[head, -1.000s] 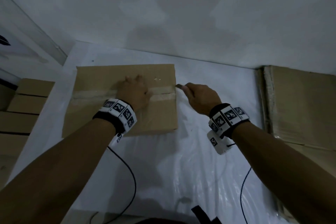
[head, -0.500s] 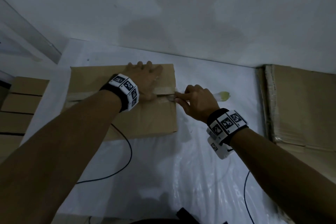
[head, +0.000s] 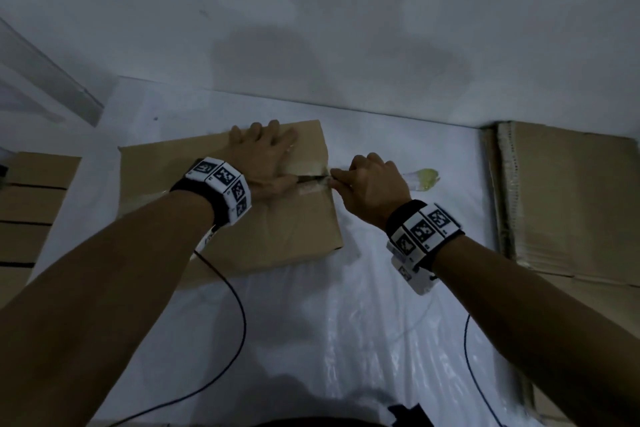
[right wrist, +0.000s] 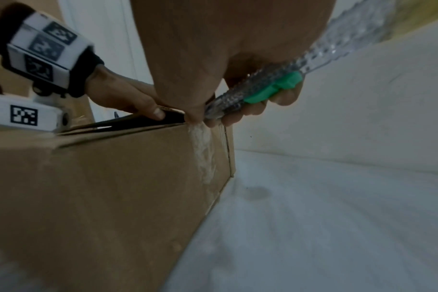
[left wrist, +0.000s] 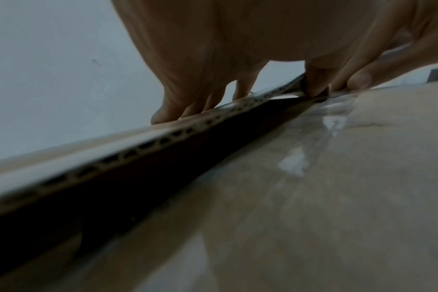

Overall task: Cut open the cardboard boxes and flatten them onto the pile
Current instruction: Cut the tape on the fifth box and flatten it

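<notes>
A brown cardboard box (head: 284, 229) lies on the white sheet, with clear tape along its top seam. My left hand (head: 263, 156) lies with straight fingers over the far flap (left wrist: 163, 138), thumb (right wrist: 153, 112) hooked at its cut edge. That flap stands slightly raised, with a dark gap under it. My right hand (head: 370, 184) grips a utility knife (right wrist: 263, 90) with a clear handle and green slider, at the seam's right end. The tip of the knife is hidden behind my fingers at the box (right wrist: 100, 187) corner. The knife handle's end (head: 422, 178) sticks out to the right.
A pile of flattened cardboard (head: 571, 201) lies at the right edge. Stacked boxes (head: 31, 204) stand at the left. A wall (head: 346, 28) closes the far side. White plastic sheeting (head: 329, 322) covers the surface, and sensor cables (head: 239, 305) trail towards me.
My left hand slid from the taped seam up onto the far flap. The seam has split open near the right edge. My right hand stayed at the seam's right end with the knife.
</notes>
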{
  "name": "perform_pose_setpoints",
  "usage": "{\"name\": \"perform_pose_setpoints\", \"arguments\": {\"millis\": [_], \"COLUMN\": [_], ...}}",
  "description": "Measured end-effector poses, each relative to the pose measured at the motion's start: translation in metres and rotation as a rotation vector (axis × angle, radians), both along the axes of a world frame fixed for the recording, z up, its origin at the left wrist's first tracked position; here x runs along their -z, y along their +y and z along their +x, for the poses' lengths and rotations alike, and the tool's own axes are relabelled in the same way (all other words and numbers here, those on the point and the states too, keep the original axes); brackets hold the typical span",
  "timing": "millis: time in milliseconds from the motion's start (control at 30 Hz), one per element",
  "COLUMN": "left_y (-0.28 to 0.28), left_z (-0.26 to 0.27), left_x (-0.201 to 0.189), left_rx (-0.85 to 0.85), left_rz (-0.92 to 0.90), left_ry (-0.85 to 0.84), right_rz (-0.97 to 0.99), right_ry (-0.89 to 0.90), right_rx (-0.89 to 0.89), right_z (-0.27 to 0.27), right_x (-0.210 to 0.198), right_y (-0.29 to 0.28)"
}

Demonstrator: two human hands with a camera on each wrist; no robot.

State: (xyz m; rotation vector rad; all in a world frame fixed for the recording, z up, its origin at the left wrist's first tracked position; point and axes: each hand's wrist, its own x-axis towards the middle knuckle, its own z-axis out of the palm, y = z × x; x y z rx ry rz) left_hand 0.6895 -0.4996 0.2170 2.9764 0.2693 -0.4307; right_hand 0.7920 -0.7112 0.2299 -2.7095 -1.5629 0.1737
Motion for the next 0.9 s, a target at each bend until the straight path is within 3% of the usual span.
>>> {"name": "perform_pose_setpoints", "arguments": {"millis": [133,567,767,900], "left_y": [-0.004,-0.014,-0.016,-0.02], "left_z": [0.0,-0.003,-0.007,-0.008], "left_x": [-0.004,-0.005,-0.001,0.004], "left_rx": [-0.019,-0.108,-0.096,-0.113], "left_rz": [-0.019,-0.076,-0.018,-0.015], "left_ry": [0.017,-0.021,-0.052,-0.045], "right_rz": [-0.028,0.098,0.064,0.165], "right_ry": [0.058,0.169,0.242,0.202], "right_rx": [0.133,0.08,0.249,0.216], "right_z": [-0.018,0.005,-0.017,-0.008], "right_x": [0.002,0.008,0.014,0.014], "right_y": [0.007,-0.001,0.013,-0.005]}}
